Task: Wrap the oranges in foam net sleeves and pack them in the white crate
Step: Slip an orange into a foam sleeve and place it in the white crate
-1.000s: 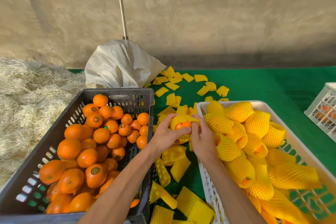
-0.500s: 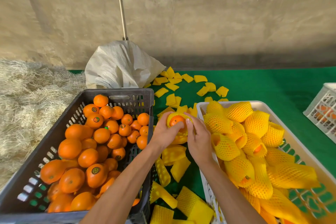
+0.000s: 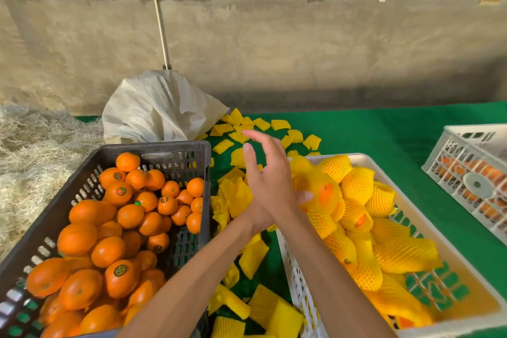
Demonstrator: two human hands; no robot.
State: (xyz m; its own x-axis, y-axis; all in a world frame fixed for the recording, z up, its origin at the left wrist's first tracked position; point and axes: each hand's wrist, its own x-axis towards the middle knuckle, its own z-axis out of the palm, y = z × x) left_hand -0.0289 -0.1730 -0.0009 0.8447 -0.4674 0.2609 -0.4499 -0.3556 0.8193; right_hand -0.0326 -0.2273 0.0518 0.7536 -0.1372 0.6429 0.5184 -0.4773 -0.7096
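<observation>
A fruit-packing area in a rough storage shed: bare concrete wall [image 3: 301, 44], green cloth-covered packing surface [image 3: 384, 140], a dark crate [image 3: 175, 151] of loose oranges [image 3: 109, 250], scattered yellow foam net sleeves [image 3: 252, 258], straw [image 3: 35, 156], a woven sack [image 3: 156, 107].
</observation>
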